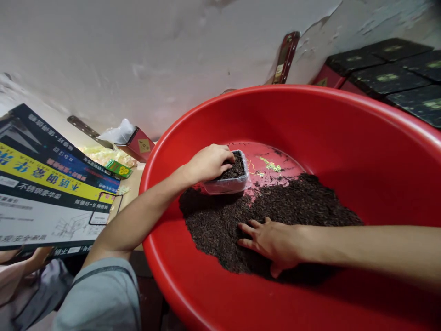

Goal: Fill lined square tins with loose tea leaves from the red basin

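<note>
A heap of dark, dry loose tea leaves [220, 225] covers much of the floor of a big red plastic basin [193, 280]. Inside the basin, towards its far left wall, sits a small rectangular box lined with clear plastic [229, 186], filled with the same leaves. My left hand [210, 163] grips that box from its left side, with curled fingertips reaching over the rim onto the leaves. Spread flat on the heap, palm down, is my right hand [275, 241], its fingers apart and holding nothing.
Black-topped red boxes [389, 76] stand behind the basin on the right. A large printed carton [51, 184] leans in from the left, near a red box [138, 145] with a plastic bag and a small green packet [119, 168]. Another person's arm [31, 266] shows at lower left.
</note>
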`<control>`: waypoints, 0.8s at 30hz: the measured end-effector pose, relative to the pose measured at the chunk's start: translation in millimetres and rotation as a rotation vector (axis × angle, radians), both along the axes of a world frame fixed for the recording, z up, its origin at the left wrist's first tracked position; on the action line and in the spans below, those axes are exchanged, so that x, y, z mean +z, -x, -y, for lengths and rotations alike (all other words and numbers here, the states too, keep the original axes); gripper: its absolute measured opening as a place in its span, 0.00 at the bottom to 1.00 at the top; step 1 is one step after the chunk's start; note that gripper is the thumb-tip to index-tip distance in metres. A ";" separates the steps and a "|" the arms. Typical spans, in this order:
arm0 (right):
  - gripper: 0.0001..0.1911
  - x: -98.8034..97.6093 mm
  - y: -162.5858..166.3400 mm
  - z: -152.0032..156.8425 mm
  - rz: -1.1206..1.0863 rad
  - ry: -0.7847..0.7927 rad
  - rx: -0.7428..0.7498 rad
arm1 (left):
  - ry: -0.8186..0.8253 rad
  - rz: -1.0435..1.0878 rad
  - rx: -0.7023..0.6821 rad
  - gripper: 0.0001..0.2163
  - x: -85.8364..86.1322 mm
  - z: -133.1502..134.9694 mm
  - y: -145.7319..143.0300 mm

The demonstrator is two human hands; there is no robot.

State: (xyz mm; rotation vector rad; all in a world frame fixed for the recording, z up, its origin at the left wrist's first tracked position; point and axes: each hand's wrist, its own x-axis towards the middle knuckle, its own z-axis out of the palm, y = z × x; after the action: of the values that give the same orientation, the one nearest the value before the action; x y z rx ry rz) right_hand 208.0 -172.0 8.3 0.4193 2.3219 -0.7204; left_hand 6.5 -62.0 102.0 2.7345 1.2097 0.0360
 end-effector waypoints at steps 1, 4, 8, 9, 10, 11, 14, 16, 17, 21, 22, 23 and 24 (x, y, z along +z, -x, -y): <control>0.59 0.2 -0.2 -0.1 -0.002 0.004 -0.004 | 0.001 0.024 0.000 0.09 3.7 -0.8 3.3; 0.60 -5.7 -2.2 -0.3 -0.082 -0.001 -0.028 | -0.070 0.147 0.098 0.08 20.5 -3.3 17.1; 0.69 -21.7 -4.2 -1.0 -0.288 -0.009 0.010 | -0.066 0.090 0.191 0.09 33.1 -3.0 24.9; 0.72 -25.3 -4.4 -1.2 -0.326 0.004 0.015 | -0.024 0.012 0.180 0.09 32.3 -1.8 23.1; 0.75 -28.7 -4.6 -1.3 -0.353 0.018 0.012 | 0.012 -0.079 0.164 0.10 30.2 -0.2 20.1; 0.77 -31.7 -4.7 -1.3 -0.363 0.033 0.005 | 0.032 -0.174 0.149 0.11 27.2 1.5 16.3; 0.78 -40.7 -5.1 -0.8 -0.334 0.078 -0.017 | -0.004 -0.365 0.140 0.13 14.9 5.5 4.4; 0.78 -47.8 -5.5 -0.5 -0.323 0.109 -0.031 | -0.032 -0.355 0.130 0.14 6.9 5.8 -1.0; 0.77 -51.4 -5.8 -0.5 -0.330 0.120 -0.037 | -0.034 -0.319 0.121 0.14 4.1 5.2 -2.5; 0.75 -61.4 -6.9 -1.8 -0.374 0.141 -0.034 | 0.022 -0.161 0.099 0.16 6.5 3.8 -1.6; 0.75 -61.8 -6.9 -2.2 -0.368 0.140 -0.030 | 0.020 -0.150 0.122 0.16 10.5 4.7 -0.4; 0.74 -61.5 -6.8 -2.6 -0.355 0.139 -0.024 | 0.005 -0.157 0.155 0.16 14.9 6.2 0.9; 0.74 -60.5 -6.6 -2.8 -0.340 0.137 -0.018 | -0.021 -0.184 0.192 0.16 19.2 8.1 2.0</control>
State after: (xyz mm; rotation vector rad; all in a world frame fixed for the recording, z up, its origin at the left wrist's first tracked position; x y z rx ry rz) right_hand 214.6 -169.2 -52.2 0.2725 2.5635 -1.0197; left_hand 4.5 -70.1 121.2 2.6773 1.5249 -0.1860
